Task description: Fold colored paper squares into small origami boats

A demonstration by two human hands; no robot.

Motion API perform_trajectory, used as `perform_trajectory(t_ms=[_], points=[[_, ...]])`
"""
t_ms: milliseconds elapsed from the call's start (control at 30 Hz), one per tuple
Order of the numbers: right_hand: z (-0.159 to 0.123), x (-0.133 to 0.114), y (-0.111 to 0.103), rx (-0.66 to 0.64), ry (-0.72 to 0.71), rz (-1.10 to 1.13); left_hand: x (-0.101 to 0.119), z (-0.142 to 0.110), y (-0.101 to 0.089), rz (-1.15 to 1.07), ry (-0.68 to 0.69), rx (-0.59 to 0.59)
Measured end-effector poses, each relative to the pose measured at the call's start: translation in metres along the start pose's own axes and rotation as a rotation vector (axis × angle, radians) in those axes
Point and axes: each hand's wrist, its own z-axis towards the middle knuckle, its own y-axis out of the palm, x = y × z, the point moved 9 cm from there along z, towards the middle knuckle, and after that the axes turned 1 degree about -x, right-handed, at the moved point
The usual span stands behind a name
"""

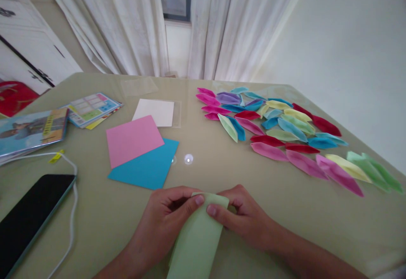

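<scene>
A light green sheet of paper, folded into a long strip, is held between both hands near the table's front edge. My left hand pinches its upper left corner, thumb on top and fingers behind. At the upper right corner my right hand grips it the same way, the two thumbs close together. The strip's lower end runs out of the picture. Beyond my left hand lie a blue paper sheet and a pink paper sheet overlapping it.
Many folded paper pieces in several colours spread over the right side of the table. White paper lies behind the pink sheet. To the left are a phone, a white cable, a book and printed cards.
</scene>
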Motion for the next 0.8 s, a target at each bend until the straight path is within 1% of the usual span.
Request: perform_trajectory(t_ms=[133, 300, 400, 500, 533, 667, 733, 800], points=[[-0.001, -0.005, -0.002, 0.007, -0.046, -0.017, 0.0, 0.0, -0.001, 0.002, -0.014, 0.001], [-0.004, -0.014, -0.009, 0.08, -0.095, -0.096, -0.002, 0.001, 0.002, -0.03, -0.055, -0.022], [-0.004, -0.019, -0.008, 0.046, -0.119, -0.103, -0.003, 0.001, 0.004, -0.057, -0.074, -0.048], [-0.002, -0.02, 0.0, -0.05, -0.115, -0.063, -0.004, 0.001, -0.001, -0.074, -0.071, -0.013], [-0.002, -0.018, 0.001, -0.06, -0.102, -0.057, -0.004, 0.001, -0.003, -0.086, -0.067, 0.002], [-0.002, -0.011, -0.003, 0.02, -0.047, -0.046, -0.007, 0.0, -0.002, -0.186, -0.065, 0.026], [-0.001, -0.011, 0.0, 0.003, -0.045, -0.006, -0.01, 0.0, -0.004, -0.226, -0.076, 0.061], [-0.001, -0.01, 0.001, -0.011, -0.037, -0.018, -0.012, 0.002, -0.01, -0.244, -0.083, 0.101]])
